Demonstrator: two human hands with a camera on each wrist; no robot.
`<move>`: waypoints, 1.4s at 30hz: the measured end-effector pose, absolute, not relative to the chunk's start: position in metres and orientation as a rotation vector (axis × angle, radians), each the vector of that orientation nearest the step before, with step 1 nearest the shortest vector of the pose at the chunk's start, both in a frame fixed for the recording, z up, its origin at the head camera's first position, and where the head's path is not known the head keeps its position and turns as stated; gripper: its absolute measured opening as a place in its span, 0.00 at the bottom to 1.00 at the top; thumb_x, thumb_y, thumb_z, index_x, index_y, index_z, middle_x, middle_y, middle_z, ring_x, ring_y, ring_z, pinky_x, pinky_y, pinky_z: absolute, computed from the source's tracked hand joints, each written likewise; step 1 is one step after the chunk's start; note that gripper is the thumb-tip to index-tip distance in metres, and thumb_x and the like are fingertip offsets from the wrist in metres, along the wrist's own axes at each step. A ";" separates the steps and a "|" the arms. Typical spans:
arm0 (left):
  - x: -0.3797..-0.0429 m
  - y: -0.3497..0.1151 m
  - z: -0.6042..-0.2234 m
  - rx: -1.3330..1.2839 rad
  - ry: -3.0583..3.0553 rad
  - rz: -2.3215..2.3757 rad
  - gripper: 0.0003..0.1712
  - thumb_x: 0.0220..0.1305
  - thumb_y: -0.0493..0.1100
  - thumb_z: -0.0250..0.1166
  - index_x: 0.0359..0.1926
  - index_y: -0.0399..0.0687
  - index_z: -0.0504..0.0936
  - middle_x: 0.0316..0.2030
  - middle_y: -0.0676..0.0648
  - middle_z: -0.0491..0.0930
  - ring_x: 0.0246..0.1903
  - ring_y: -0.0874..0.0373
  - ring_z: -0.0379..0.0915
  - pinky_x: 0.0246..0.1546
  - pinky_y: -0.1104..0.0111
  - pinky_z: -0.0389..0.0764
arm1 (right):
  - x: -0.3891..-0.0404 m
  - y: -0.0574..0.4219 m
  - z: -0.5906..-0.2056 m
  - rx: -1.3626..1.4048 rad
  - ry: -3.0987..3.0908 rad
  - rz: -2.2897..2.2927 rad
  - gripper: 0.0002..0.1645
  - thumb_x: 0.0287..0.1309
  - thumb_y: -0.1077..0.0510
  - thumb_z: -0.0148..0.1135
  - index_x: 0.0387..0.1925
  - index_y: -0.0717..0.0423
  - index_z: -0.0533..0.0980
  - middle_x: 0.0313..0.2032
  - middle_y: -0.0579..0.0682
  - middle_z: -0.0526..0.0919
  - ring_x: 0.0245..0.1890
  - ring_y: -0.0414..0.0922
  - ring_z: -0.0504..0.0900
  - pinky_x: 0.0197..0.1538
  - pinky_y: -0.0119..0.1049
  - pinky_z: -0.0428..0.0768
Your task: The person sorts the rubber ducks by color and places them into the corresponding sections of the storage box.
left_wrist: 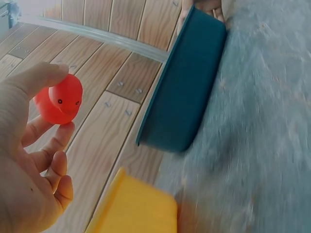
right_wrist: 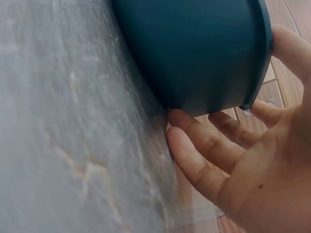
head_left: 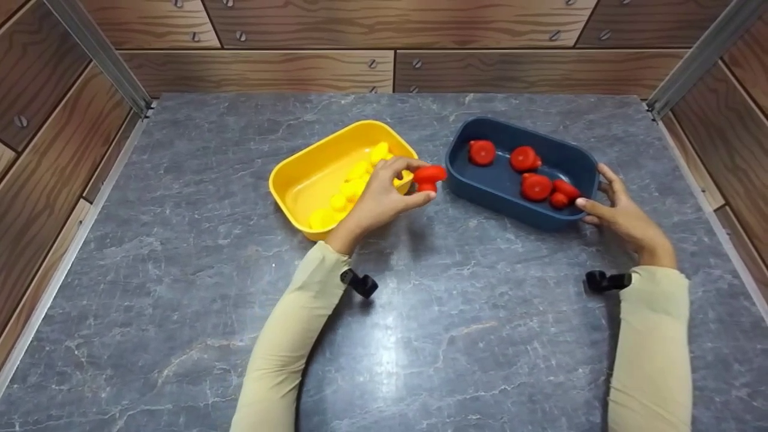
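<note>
My left hand (head_left: 384, 195) pinches a red rubber duck (head_left: 429, 174) between thumb and fingers, above the gap between two containers. In the left wrist view, the duck's (left_wrist: 64, 101) eyes and beak show. Behind that hand sits a yellow container (head_left: 309, 183) with several yellow pieces (head_left: 357, 179) in it, partly covered by the hand. My right hand (head_left: 624, 216) holds the right end of a dark blue container (head_left: 498, 202), thumb at the rim and fingertips against the outer wall. Several red ducks (head_left: 536, 187) lie inside the blue container.
Both containers stand on a grey marbled table (head_left: 456, 336). Wood-patterned walls (head_left: 300, 72) close off the back and sides, with metal posts (head_left: 690, 57) in the far corners. A small black device (head_left: 360, 283) sits on each wrist.
</note>
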State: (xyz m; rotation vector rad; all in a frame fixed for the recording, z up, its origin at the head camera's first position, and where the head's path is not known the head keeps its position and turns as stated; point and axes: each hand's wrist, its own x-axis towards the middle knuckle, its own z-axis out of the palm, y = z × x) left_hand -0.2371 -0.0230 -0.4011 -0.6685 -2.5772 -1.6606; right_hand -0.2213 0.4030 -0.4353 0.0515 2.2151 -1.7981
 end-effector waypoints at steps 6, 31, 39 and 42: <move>-0.240 -0.008 -0.401 -0.623 -2.553 -1.755 0.28 0.52 0.50 0.74 0.53 0.47 0.80 0.46 0.48 0.78 0.44 0.56 0.65 0.44 0.70 0.64 | -0.221 0.402 -0.437 0.049 2.222 -1.793 0.54 0.66 0.57 0.56 0.76 0.39 0.29 0.74 0.66 0.30 0.45 0.25 0.74 0.43 0.23 0.78; -0.256 0.040 -0.400 -0.586 -2.489 -1.789 0.27 0.52 0.47 0.74 0.53 0.47 0.78 0.45 0.48 0.79 0.44 0.53 0.70 0.44 0.73 0.68 | -0.220 0.404 -0.437 0.045 2.184 -1.834 0.53 0.67 0.59 0.54 0.75 0.38 0.28 0.73 0.64 0.31 0.47 0.29 0.75 0.44 0.24 0.78; -0.260 0.054 -0.399 -0.564 -2.450 -1.806 0.27 0.52 0.47 0.75 0.52 0.44 0.77 0.47 0.45 0.80 0.48 0.53 0.73 0.52 0.65 0.74 | -0.220 0.403 -0.437 0.051 2.189 -1.854 0.54 0.66 0.60 0.55 0.76 0.39 0.30 0.72 0.64 0.34 0.45 0.29 0.76 0.43 0.23 0.78; -0.261 0.057 -0.399 -0.539 -2.459 -1.801 0.28 0.52 0.48 0.75 0.52 0.45 0.77 0.47 0.46 0.80 0.47 0.55 0.72 0.51 0.68 0.74 | -0.220 0.403 -0.436 0.054 2.189 -1.851 0.54 0.66 0.60 0.56 0.76 0.39 0.30 0.73 0.64 0.33 0.45 0.29 0.75 0.43 0.23 0.78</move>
